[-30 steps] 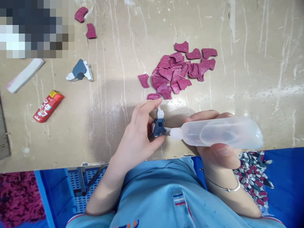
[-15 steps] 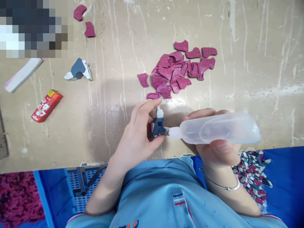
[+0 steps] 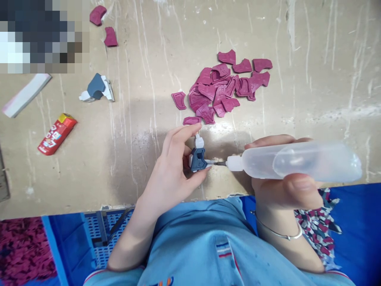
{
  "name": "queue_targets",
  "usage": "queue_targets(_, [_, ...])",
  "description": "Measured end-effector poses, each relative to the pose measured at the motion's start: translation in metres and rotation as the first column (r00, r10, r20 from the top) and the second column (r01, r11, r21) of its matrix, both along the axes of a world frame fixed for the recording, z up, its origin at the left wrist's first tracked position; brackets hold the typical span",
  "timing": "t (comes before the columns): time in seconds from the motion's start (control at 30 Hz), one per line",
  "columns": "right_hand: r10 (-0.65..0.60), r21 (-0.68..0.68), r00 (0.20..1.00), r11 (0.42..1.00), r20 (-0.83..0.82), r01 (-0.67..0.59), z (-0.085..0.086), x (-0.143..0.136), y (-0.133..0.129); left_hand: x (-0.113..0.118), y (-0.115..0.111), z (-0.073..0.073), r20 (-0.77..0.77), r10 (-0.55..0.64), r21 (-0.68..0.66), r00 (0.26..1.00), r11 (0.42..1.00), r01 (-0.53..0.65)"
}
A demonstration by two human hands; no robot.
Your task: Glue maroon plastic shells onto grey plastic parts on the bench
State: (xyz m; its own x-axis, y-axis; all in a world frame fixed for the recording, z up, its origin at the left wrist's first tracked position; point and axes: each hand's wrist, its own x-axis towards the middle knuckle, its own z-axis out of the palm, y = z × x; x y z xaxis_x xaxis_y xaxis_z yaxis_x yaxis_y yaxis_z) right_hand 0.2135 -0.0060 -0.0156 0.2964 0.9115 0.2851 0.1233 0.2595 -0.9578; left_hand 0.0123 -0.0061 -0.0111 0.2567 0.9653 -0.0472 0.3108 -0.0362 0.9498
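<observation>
Between the thumb and fingers of my left hand is a small dark blue and white plastic part, held just above the table near its front edge. My right hand is wrapped round a translucent squeeze bottle lying sideways in the grip. The bottle's thin dark nozzle points left, its tip close to the right side of the plastic part; whether it touches I cannot tell. Beyond my left fingertips lies a pile of maroon plastic pieces.
At the left of the worn table lie a red lighter, another blue and white part, a pale strip and two maroon pieces. Below the front edge are blue bins with many small pieces.
My right hand and the bottle have moved right, drawing the nozzle away from the middle of the blue and white part. My left hand has hardly moved.
</observation>
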Motion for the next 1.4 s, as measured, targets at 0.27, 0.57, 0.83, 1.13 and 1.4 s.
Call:
queue_targets(0.27, [0.021,0.091,0.999,0.996,-0.031,-0.018,-0.001,-0.004,0.004,0.0,0.001,0.001,-0.044,-0.004,0.06,0.999,0.998,0.007])
queue_targets(0.57, [-0.084,0.058,0.996,0.995,-0.017,0.084,-0.003,-0.012,0.009,-0.001,-0.001,0.001,-0.022,-0.022,0.047,1.0,0.999,0.023])
queue_targets(0.83, [-0.043,0.002,0.997,0.999,0.068,0.043,-0.002,-0.005,0.005,-0.002,-0.002,0.0,-0.042,-0.029,0.087,0.999,0.996,0.033])
queue_targets(1.13, [-0.087,0.013,0.986,0.996,-0.145,0.09,-0.007,-0.004,0.008,-0.002,0.0,0.002,-0.042,-0.035,0.068,0.998,0.997,0.038])
queue_targets(1.4, [-0.14,0.031,-0.228,0.787,-0.963,-0.617,-0.013,0.079,0.022,-0.006,0.0,0.003,-0.069,-0.033,0.068,0.997,0.997,0.038])
